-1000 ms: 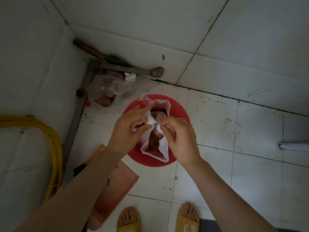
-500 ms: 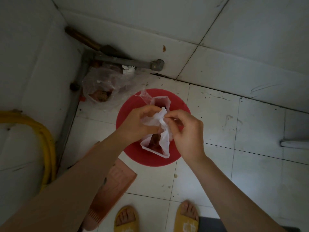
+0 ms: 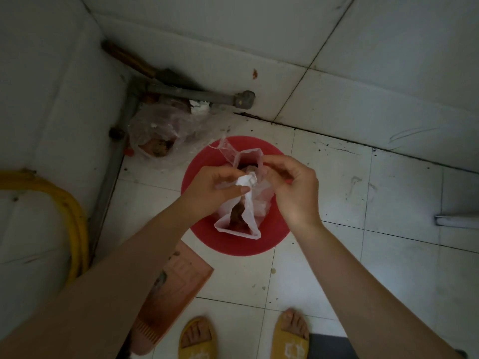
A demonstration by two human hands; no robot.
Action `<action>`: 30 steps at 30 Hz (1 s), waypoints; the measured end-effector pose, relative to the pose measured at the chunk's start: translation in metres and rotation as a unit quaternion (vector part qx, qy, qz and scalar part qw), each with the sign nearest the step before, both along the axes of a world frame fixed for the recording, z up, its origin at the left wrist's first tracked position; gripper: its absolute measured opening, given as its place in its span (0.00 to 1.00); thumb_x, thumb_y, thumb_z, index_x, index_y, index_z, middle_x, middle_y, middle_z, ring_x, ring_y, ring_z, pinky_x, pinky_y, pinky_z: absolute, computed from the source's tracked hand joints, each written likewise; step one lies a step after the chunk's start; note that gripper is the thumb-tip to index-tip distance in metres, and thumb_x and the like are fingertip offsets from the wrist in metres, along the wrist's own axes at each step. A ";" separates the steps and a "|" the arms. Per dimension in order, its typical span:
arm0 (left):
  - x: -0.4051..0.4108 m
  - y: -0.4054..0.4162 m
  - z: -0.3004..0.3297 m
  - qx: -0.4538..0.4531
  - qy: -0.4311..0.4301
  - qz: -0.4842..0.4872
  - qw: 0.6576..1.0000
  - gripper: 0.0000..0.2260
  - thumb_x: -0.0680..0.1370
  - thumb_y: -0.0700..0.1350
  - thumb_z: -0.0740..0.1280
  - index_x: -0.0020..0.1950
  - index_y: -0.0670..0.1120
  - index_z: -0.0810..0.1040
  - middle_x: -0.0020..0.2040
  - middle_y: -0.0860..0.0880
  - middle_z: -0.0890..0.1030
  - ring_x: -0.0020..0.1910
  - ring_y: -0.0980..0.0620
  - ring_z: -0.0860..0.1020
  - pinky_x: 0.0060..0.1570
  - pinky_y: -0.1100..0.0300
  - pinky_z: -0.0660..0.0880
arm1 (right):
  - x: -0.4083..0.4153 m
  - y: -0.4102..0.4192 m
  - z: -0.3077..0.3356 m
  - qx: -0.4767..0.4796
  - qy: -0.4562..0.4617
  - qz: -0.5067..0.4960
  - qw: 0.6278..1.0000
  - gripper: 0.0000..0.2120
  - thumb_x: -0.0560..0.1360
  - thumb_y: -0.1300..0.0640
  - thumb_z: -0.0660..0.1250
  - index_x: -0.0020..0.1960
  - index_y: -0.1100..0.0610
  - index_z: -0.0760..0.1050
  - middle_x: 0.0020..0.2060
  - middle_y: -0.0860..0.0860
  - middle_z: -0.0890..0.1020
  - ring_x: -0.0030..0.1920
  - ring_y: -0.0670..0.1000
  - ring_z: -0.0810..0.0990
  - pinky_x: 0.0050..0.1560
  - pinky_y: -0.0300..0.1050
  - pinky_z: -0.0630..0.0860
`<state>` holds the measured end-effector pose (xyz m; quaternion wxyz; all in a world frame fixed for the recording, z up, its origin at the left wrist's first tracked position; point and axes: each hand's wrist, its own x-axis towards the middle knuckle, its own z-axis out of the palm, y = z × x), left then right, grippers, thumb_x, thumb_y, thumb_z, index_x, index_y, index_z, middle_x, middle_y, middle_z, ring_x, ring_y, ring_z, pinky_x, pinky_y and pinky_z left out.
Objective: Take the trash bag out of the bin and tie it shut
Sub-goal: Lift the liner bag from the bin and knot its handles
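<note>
A thin translucent white trash bag [image 3: 246,216] hangs over the round red bin [image 3: 272,239] on the tiled floor, with brown waste showing through its lower part. My left hand [image 3: 212,190] pinches a bunched white fold of the bag's top between thumb and fingers. Just to the right, my right hand [image 3: 293,190] grips another strip of the bag's rim, which loops up toward the far side. Both hands are held close together above the bin's middle.
A clear plastic bag [image 3: 160,136] with brown scraps lies in the corner beside grey pipes [image 3: 202,97]. A yellow hose [image 3: 75,216] curves along the left wall. An orange dustpan [image 3: 171,294] lies near my feet in yellow slippers [image 3: 197,338].
My hands have drawn slightly apart; the left keeps the bunched fold while the right has pulled a rim strip to the right. The bag's mouth is more gathered than a second ago.
</note>
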<state>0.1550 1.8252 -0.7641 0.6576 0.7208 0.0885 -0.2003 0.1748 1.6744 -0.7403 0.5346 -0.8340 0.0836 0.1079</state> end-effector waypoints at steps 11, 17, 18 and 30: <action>0.013 0.014 0.000 0.010 0.022 -0.037 0.999 0.10 0.68 0.33 0.72 0.43 0.45 0.75 0.38 0.50 0.80 0.38 0.62 0.79 0.40 0.72 0.74 | 0.009 0.008 0.000 -0.071 0.065 0.141 0.985 0.05 0.71 0.60 0.69 0.46 0.55 0.82 0.36 0.43 0.81 0.38 0.39 0.79 0.39 0.25 0.72; 0.013 0.016 0.003 0.068 0.019 -0.155 0.985 0.03 0.75 0.42 0.65 0.44 0.46 0.79 0.35 0.59 0.79 0.36 0.66 0.75 0.41 0.70 0.69 | -0.001 0.011 0.001 -0.094 0.046 0.110 0.988 0.05 0.71 0.58 0.69 0.46 0.55 0.82 0.36 0.43 0.81 0.37 0.39 0.78 0.38 0.24 0.72; 0.014 0.017 0.002 0.076 0.020 -0.165 0.983 0.05 0.76 0.42 0.65 0.48 0.44 0.79 0.39 0.56 0.80 0.39 0.64 0.76 0.45 0.66 0.71 | -0.004 0.012 0.001 -0.101 0.037 0.100 0.989 0.05 0.71 0.57 0.69 0.46 0.54 0.82 0.36 0.43 0.81 0.37 0.39 0.78 0.38 0.24 0.72; -0.001 0.024 0.000 0.013 0.027 -0.112 0.993 0.14 0.75 0.39 0.65 0.35 0.56 0.78 0.23 0.61 0.77 0.26 0.66 0.74 0.31 0.74 0.68 | -0.048 0.022 -0.009 -0.102 -0.023 -0.028 0.994 0.03 0.72 0.61 0.69 0.44 0.57 0.81 0.35 0.48 0.83 0.34 0.42 0.79 0.36 0.28 0.73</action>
